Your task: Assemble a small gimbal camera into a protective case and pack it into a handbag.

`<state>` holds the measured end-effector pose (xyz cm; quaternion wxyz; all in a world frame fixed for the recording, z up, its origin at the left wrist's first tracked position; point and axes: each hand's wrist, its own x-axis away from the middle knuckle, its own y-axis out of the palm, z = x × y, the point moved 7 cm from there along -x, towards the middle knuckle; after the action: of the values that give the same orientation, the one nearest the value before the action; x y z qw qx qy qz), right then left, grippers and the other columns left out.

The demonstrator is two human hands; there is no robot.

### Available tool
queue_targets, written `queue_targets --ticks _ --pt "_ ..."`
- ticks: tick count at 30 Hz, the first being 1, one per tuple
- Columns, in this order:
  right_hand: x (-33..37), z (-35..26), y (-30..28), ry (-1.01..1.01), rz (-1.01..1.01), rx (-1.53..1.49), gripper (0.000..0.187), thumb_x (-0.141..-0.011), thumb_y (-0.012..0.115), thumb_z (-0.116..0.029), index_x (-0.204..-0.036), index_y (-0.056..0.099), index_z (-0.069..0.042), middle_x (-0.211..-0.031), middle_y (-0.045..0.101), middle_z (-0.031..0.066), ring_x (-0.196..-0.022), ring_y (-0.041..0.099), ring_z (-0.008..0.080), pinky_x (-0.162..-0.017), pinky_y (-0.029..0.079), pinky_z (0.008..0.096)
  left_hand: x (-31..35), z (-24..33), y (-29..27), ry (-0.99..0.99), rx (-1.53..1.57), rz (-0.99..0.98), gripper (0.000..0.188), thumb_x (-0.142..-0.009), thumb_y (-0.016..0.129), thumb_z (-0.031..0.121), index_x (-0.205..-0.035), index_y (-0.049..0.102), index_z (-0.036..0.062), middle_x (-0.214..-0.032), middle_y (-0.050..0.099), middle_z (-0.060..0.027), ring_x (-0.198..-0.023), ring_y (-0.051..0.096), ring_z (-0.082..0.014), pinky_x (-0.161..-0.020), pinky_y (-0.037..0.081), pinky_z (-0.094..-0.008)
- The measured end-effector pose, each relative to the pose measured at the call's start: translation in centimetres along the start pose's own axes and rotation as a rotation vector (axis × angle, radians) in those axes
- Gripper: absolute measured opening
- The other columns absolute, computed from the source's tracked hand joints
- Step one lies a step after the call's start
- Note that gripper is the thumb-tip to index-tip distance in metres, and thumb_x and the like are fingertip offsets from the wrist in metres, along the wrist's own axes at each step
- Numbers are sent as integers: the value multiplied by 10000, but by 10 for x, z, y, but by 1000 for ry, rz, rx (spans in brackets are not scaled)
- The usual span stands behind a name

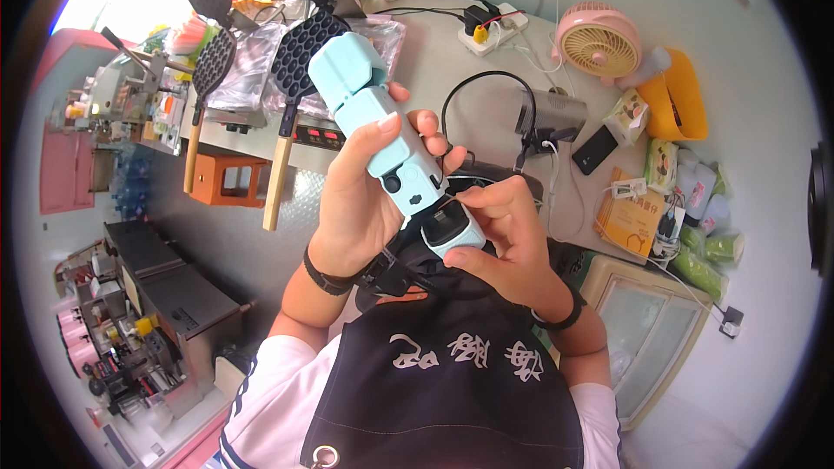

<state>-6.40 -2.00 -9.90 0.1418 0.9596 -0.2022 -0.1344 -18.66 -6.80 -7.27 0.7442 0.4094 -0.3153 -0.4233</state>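
My left hand (352,204) is wrapped round a long light-blue cased device (395,152), with a round dark button and small cut-outs at its lower end. The device is tilted, its blocky top pointing to the upper left. At that lower end, my right hand (517,247) pinches a short light-blue end piece (469,234) with a dark hollow inside, between thumb and fingers. The end piece sits angled against the device; whether the two are joined is not plain. A black strap hangs below them, in front of my black apron (452,365).
Honeycomb-patterned waffle irons (300,56) with wooden handles stand at the left of the counter. Farther right are a power strip (491,30), a pink fan (599,39), a phone (595,150) and a yellow bin (678,104). Cables (491,74) cross the counter behind my hands.
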Motion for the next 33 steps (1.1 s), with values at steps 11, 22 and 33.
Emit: queue_targets --ticks 11,22,33 --pt "-4 1 -1 140 43 -92 436 -795 763 -90 -1067 437 10 -985 612 108 -928 632 135 -815 532 303 -5 -1 3 -3 -45 -26 278 -933 524 171 -1172 389 131 -865 484 -38 -809 520 -150 -921 475 -397" --pt "-4 3 -1 105 87 -74 405 -798 759 -82 -1029 437 1 -931 614 104 -875 638 122 -777 538 286 -1 2 7 110 -236 -2 335 -912 543 144 -1195 368 102 -848 508 -63 -783 549 -174 -882 503 -422" --pt "-9 12 -3 150 114 -38 353 -863 691 -115 -1058 419 -3 -901 612 88 -731 590 75 -580 500 219 0 7 3 248 -385 89 326 -898 556 105 -1161 368 59 -850 519 -59 -795 552 -169 -879 498 -426"
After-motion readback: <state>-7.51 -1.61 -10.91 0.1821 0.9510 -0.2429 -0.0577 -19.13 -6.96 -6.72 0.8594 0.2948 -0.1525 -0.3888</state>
